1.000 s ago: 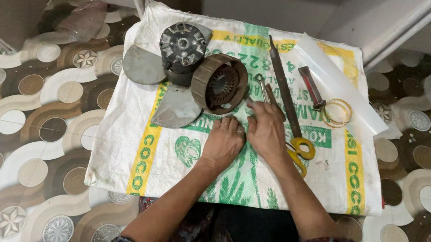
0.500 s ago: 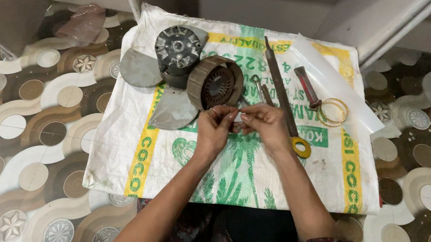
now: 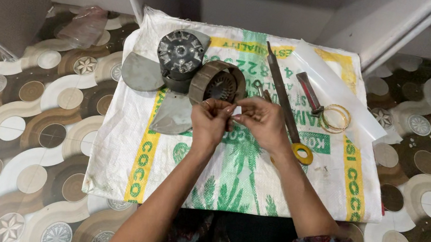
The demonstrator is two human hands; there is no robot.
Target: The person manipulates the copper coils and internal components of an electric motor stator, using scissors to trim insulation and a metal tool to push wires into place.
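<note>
Patterned floor (image 3: 19,128) in brown, cream and grey wave-and-circle tiles, with pale wall panels along the far edge. Spread over it: one white woven sack (image 3: 119,163), laid flat, printed with green palm figures and yellow side bands.

Items on the sack:
- Grey fan hub with blades (image 3: 180,55), far left part of the sack; one blade points left, another points toward the person.
- Round motor stator (image 3: 221,83), brown-wound, tilted on edge, touching the fan hub on its right side.
- Long dark metal file (image 3: 282,91), lying diagonally right of the stator.
- Short tool with a reddish handle (image 3: 309,93), just beside the file.
- Thin wire ring (image 3: 335,117), yellowish, right of the reddish-handled tool.
- Yellow tape roll (image 3: 302,153), at the near end of the file.
- Clear plastic sheet (image 3: 345,90), lying over the far right part of the sack.

Off the sack: a crumpled clear plastic bag (image 3: 86,26) on the floor at far left.

Hands:
- Left hand (image 3: 209,121), fingers curled shut, pinching a small pale piece (image 3: 236,110); a ring shows on one finger.
- Right hand (image 3: 262,122), fingertips pinched onto the same small pale piece from the other side.

Both hands meet just in front of the stator, raised slightly over the middle of the sack. What the small piece is cannot be told at this size.
</note>
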